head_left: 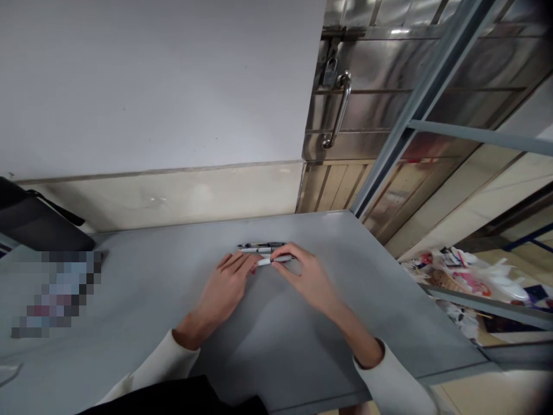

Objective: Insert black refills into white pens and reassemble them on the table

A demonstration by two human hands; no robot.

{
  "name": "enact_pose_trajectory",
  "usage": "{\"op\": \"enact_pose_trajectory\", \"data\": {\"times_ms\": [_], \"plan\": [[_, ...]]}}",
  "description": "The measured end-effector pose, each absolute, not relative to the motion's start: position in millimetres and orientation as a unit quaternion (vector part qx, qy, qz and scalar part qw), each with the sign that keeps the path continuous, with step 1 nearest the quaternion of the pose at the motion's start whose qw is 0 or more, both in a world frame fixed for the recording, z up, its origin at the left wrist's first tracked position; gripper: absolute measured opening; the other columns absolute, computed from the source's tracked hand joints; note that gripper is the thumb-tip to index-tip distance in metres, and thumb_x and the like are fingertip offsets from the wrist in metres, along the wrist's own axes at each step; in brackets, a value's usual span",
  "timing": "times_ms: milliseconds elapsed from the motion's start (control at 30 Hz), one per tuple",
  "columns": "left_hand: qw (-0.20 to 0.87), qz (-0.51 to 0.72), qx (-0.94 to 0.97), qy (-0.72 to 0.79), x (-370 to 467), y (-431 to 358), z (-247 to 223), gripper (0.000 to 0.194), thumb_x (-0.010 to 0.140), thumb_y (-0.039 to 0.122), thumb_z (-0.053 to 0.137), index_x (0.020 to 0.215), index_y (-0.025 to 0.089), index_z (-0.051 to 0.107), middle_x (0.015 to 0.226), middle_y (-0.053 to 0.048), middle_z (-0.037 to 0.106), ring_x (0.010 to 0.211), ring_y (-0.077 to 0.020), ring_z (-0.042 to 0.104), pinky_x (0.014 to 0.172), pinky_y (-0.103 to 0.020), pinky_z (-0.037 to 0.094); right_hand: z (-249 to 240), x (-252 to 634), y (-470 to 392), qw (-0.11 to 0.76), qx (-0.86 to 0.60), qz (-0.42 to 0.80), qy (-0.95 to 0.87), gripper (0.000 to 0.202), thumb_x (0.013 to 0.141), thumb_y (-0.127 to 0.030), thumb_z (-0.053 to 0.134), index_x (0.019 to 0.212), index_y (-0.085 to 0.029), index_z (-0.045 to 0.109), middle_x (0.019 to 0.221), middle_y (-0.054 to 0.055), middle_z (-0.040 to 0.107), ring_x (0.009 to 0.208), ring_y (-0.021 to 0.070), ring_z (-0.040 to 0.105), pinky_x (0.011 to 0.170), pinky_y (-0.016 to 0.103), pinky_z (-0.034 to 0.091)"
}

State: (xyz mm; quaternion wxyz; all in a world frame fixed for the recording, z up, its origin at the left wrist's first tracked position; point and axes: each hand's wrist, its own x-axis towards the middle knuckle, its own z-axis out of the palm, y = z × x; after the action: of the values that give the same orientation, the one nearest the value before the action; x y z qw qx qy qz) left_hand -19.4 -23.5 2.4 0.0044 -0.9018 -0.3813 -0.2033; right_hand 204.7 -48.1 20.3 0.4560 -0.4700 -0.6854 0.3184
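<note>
A white pen (264, 261) lies crosswise between my hands, just above the grey table (151, 300). My left hand (227, 282) has its fingers closed round the pen's left end. My right hand (309, 279) pinches the pen's right part between thumb and fingers. Just beyond it, a second light-coloured pen (256, 250) lies roughly parallel, its right end partly hidden by my right fingers. A dark, partly clear pen (261, 244) rests farthest back, beside the second one.
A black case (41, 222) stands at the table's back left, with a blurred-out flat item (60, 294) in front of it. A wall borders the back edge. A metal frame post (389, 155) rises at the back right corner; plastic bags (479, 279) sit beyond the right edge.
</note>
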Motion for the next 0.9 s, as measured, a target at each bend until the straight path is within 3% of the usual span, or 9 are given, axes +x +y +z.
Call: {"op": "enact_pose_trajectory", "data": {"times_ms": [100,200,367,467,600,900], "plan": [[-0.006,-0.202,-0.902,-0.381,-20.7,-23.3,2.3,0.033,0.107,0.006,0.039,0.126,0.022,0.061,0.108,-0.004,0.073,0.101,-0.0240,0.065,0.090,-0.038,0.047,19.9,201.8,-49.1,0.466,-0.465,0.330,-0.676,0.013,0.097,-0.033,0.067,0.109,-0.027,0.068,0.112,0.003,0.074,0.103,0.0206,0.070,0.094,0.034,0.054],[-0.017,-0.205,-0.901,-0.383,-20.9,-23.6,3.1,0.035,0.107,0.006,0.039,0.128,0.024,0.061,0.107,-0.003,0.073,0.098,-0.0230,0.065,0.089,-0.038,0.046,18.5,200.6,-48.5,0.456,-0.478,0.356,-0.660,0.013,0.100,-0.038,0.063,0.101,-0.026,0.069,0.101,0.002,0.075,0.095,0.0206,0.072,0.085,0.033,0.056],[-0.054,-0.227,-0.889,-0.393,-19.4,-24.1,2.6,0.036,0.110,0.010,0.034,0.125,0.024,0.063,0.099,-0.003,0.073,0.096,-0.0221,0.067,0.089,-0.038,0.048,17.1,205.7,-45.9,0.478,-0.476,0.337,-0.657,0.011,0.096,-0.035,0.067,0.102,-0.026,0.069,0.109,0.003,0.076,0.101,0.0215,0.072,0.095,0.037,0.055],[-0.086,-0.265,-0.872,-0.403,-18.0,-24.0,0.8,0.035,0.112,0.017,0.036,0.137,0.026,0.059,0.117,-0.005,0.075,0.106,-0.0231,0.069,0.095,-0.040,0.052,17.9,209.1,-44.5,0.498,-0.476,0.338,-0.641,0.013,0.096,-0.037,0.067,0.101,-0.026,0.070,0.113,0.005,0.076,0.102,0.0219,0.072,0.094,0.037,0.056],[-0.137,-0.299,-0.861,-0.388,-17.5,-24.5,-0.5,0.041,0.113,0.021,0.038,0.150,0.032,0.051,0.135,-0.005,0.070,0.121,-0.0227,0.066,0.104,-0.041,0.054,21.8,209.7,-44.5,0.491,-0.499,0.346,-0.625,0.018,0.099,-0.040,0.062,0.104,-0.027,0.074,0.108,0.003,0.077,0.094,0.0215,0.072,0.082,0.033,0.056],[-0.136,-0.336,-0.856,-0.369,-19.7,-21.3,-4.9,0.038,0.112,0.019,0.040,0.143,0.032,0.057,0.135,-0.005,0.066,0.127,-0.0216,0.061,0.112,-0.044,0.052,24.9,212.9,-43.3,0.506,-0.535,0.317,-0.598,0.023,0.100,-0.044,0.059,0.102,-0.025,0.070,0.093,0.005,0.078,0.086,0.0241,0.075,0.057,0.029,0.045]]}}
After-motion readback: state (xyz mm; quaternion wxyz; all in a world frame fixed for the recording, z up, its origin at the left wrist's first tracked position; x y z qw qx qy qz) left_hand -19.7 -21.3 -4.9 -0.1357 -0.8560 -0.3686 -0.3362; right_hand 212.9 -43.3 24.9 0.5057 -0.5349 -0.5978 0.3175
